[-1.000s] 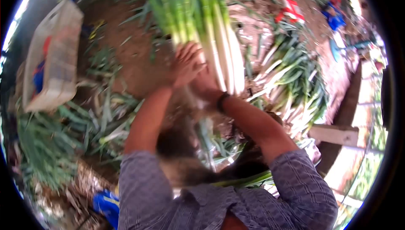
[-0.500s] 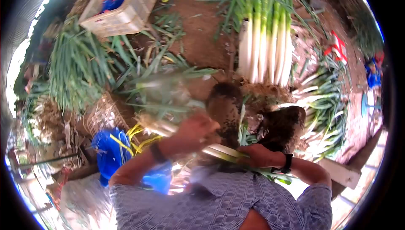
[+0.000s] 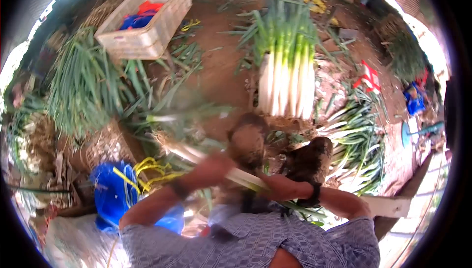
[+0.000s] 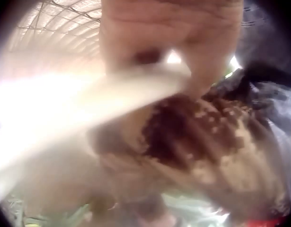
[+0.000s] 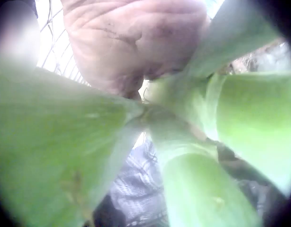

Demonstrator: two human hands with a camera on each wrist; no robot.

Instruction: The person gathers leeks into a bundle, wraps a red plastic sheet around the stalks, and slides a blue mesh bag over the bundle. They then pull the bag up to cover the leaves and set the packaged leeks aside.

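At lower centre, left hand (image 3: pixel 216 163) clasps the leek (image 3: pixel 244 176) at its firm shaft, right hand (image 3: pixel 281 184) the limp leaves; likely light.

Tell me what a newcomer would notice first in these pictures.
The neat row of white-stemmed leeks, laid side by side at top centre of the head view, stands out most. Below it, the left hand and right hand hold a single leek between them. A white crate sits at upper left.
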